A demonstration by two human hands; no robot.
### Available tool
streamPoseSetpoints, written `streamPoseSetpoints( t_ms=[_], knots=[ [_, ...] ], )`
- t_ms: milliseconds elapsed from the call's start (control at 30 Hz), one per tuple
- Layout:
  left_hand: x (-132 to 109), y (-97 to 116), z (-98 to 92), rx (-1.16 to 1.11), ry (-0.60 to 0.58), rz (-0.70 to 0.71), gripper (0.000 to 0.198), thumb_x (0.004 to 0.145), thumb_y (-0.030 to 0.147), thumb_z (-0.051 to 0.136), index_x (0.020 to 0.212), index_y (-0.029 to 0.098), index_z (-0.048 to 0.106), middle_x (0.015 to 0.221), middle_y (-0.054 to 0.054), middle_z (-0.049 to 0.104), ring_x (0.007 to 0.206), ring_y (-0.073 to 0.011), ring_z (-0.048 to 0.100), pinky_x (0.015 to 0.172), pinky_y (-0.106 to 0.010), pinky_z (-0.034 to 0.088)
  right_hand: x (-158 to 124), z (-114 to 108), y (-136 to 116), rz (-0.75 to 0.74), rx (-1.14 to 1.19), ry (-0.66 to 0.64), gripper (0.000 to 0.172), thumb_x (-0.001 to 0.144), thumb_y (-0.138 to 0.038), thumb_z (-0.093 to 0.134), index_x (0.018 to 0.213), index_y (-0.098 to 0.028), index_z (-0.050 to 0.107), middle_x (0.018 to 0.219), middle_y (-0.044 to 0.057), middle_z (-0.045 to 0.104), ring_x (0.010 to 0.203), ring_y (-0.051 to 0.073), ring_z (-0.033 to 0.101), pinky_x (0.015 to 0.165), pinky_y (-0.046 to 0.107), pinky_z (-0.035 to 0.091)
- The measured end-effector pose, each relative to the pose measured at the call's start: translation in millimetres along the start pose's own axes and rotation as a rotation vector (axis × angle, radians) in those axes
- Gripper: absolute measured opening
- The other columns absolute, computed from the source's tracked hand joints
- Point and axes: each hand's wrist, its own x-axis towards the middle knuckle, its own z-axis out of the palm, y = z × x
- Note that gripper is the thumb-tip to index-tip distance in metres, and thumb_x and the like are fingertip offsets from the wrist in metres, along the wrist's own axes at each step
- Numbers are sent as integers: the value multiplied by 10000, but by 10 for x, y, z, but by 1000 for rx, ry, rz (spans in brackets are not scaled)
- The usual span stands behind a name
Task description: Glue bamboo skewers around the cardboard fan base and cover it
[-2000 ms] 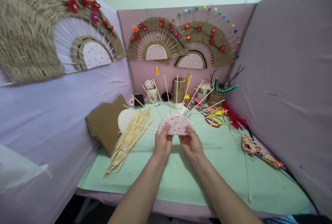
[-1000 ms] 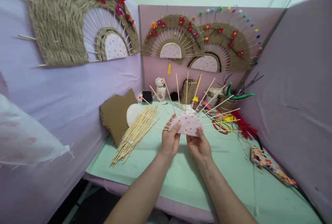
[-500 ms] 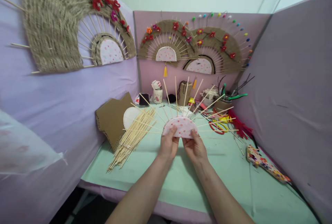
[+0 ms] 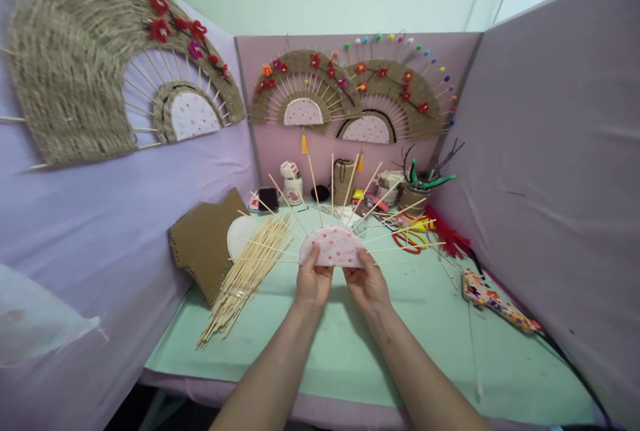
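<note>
A pink half-round piece with red dots (image 4: pixel 334 246) is held up above the table, its flat edge down. Several thin wooden sticks fan out from its curved rim. My left hand (image 4: pixel 314 279) grips its lower left corner, thumb on the front face and fingers behind. At the lower right corner, my right hand (image 4: pixel 367 280) holds it the same way. Left of the piece lies a bundle of wooden sticks (image 4: pixel 245 281), partly over a white rounded piece (image 4: pixel 242 236).
Brown cardboard (image 4: pixel 203 241) leans at the left. Scissors (image 4: pixel 407 242), red pipe cleaners (image 4: pixel 450 236) and a flowered glue gun (image 4: pixel 497 301) lie at the right. Jars and a twine roll (image 4: pixel 343 183) stand at the back. Woven fans (image 4: pixel 75 64) hang on the partitions.
The camera view has turned slightly, shifting the background. Both hands still hold the dotted piece, which now faces the camera a little more squarely.
</note>
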Motion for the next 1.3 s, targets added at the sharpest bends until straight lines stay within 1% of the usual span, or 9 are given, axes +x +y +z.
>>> streamPoseSetpoints(
  t_ms=[333,500,633,767,867,933,1033,1200,1300],
  knots=[
    [27,24,-15,40,-45,31,130,802,137,702,932,144,698,892,-58,765,794,-153,722,740,-229,564,-61,27,-18,-31,-15,-30,242,617,-211,874,817,-177,743,869,13,788,788,133,725,748,218,587],
    [8,1,-11,30,-26,11,112,843,120,657,948,135,693,898,-66,764,790,-146,723,729,-222,577,-22,16,-4,-17,-6,-39,284,610,-245,886,846,-184,740,893,3,787,813,129,724,765,219,587],
    [24,3,12,5,28,-9,146,892,101,593,1001,134,685,934,-78,764,830,-149,727,747,-225,588,-27,26,-8,2,-14,-60,294,631,-266,878,878,-204,730,925,-11,784,837,121,722,786,219,582],
    [100,85,10,-27,75,-7,190,937,125,540,1074,136,671,969,-87,762,875,-161,728,807,-258,592,-91,64,-16,27,-46,-120,378,627,-247,873,973,-237,723,1034,-6,770,920,131,713,858,250,566],
    [159,165,-16,-64,98,3,213,970,160,496,1109,141,656,935,-77,767,837,-153,732,749,-243,595,-137,84,-9,53,-74,-152,418,607,-194,870,992,-247,718,1035,-7,768,942,133,704,895,271,552],
    [186,201,-38,-81,103,6,241,986,189,475,1154,148,642,909,-75,769,801,-148,733,715,-230,591,-158,91,1,76,-96,-170,421,591,-159,870,977,-232,720,1023,8,769,935,142,703,880,281,556],
    [200,216,-60,-84,87,3,295,996,220,456,1238,158,613,935,-89,770,811,-154,737,736,-242,591,-177,98,13,91,-117,-185,426,575,-129,871,965,-211,719,1060,37,762,961,161,698,863,289,559],
    [155,175,-40,-84,49,-6,318,992,293,457,1224,154,625,991,-108,763,895,-189,729,785,-300,592,-146,78,12,66,-103,-134,327,615,-184,874,901,-201,717,989,10,771,923,140,703,883,286,561],
    [106,141,-5,-81,-4,-23,358,986,365,460,1181,125,639,1050,-135,743,980,-222,708,842,-347,585,-76,20,7,73,-79,-69,240,662,-241,865,842,-186,716,891,7,777,861,134,716,838,269,582]
  ],
)
